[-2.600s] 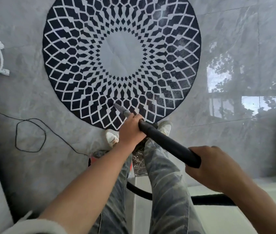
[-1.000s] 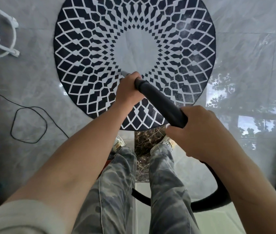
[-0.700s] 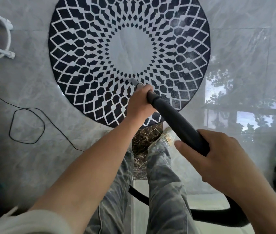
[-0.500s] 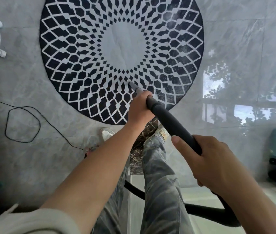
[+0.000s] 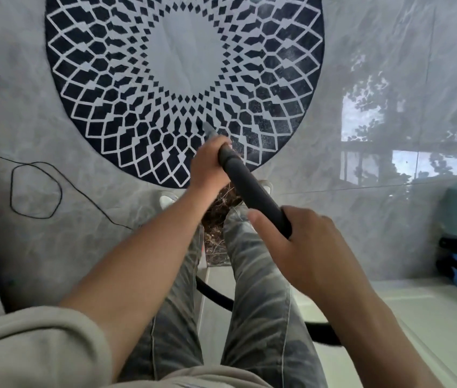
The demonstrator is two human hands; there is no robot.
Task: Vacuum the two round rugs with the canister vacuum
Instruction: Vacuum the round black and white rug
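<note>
The left hand (image 5: 207, 163) grips the front end of the wand (image 5: 252, 191), fingers curled round it just behind the grey nozzle (image 5: 209, 129). The right hand (image 5: 303, 242) is wrapped round its rear end. The nozzle tip meets the round rug (image 5: 188, 51) between its pale centre and its near edge; the second rug is not in view. Two risks, as I judge: the thin rug may lift and wrinkle under suction, and the hose (image 5: 216, 295) behind the legs, or the loose cord (image 5: 37, 189) on the floor (image 5: 375, 65) at the left, may catch a foot.
</note>
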